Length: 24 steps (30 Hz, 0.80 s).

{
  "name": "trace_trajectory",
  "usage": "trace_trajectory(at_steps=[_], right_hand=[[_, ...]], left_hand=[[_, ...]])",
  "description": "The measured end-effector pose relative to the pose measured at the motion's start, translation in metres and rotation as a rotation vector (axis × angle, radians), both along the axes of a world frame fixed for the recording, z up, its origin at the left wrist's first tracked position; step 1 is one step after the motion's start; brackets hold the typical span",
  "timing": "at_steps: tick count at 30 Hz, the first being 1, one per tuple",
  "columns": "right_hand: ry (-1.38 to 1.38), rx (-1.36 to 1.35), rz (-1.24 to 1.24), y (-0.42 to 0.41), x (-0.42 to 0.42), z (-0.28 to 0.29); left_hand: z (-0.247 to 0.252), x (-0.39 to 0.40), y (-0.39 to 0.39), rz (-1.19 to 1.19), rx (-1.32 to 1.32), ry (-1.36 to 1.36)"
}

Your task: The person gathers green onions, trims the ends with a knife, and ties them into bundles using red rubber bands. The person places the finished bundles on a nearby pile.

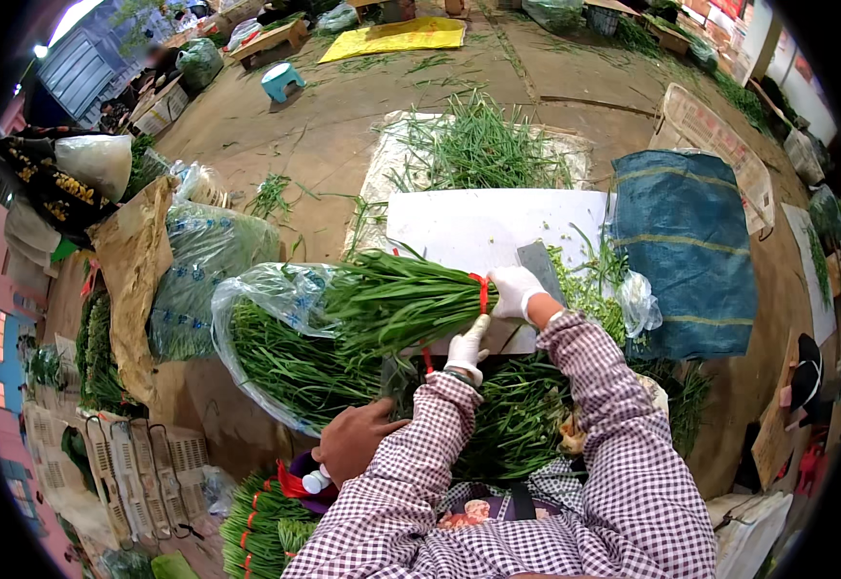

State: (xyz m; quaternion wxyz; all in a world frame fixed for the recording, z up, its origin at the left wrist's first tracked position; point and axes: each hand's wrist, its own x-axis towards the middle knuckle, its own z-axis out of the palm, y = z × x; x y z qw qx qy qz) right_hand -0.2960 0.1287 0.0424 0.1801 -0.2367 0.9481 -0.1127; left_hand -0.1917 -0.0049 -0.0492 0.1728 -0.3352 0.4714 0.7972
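A bunch of garlic chives [406, 297] lies across the near left of a white board [492, 217], leaf tips to the left. Round its stem end runs a red tie [483, 293]. My right hand [518, 291], in a white glove, is closed around the stems just right of this tie. The gloved fingertips of my left hand [468, 349] touch the tie's lower end; whether they grip it is hard to see. Beside my right hand lies a flat grey metal blade [540, 264], partly covered. Cut pale stem pieces [594, 297] are heaped to its right.
Loose chives fill an open plastic bag [223, 326] on the left. A blue woven sack [681, 253] covers the right side. Trimmings [485, 145] lie beyond the board. Tied bunches [250, 528] stand at lower left, near what looks like another person's hand [359, 441].
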Motion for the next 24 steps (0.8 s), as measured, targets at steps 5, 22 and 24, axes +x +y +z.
trace_trajectory(at_steps=[5, 22, 24], right_hand=[[-0.168, -0.595, -0.183, 0.009, 0.053, 0.010], [-0.541, -1.035, -0.264, 0.019, 0.071, 0.052], [-0.421, -0.946, -0.226, 0.009, 0.053, 0.065]], left_hand=[[0.036, -0.002, -0.021, 0.340, 0.540, 0.444], [0.088, -0.014, -0.011, -0.029, 0.055, 0.544], [0.090, -0.025, -0.016, -0.037, 0.041, 0.556]])
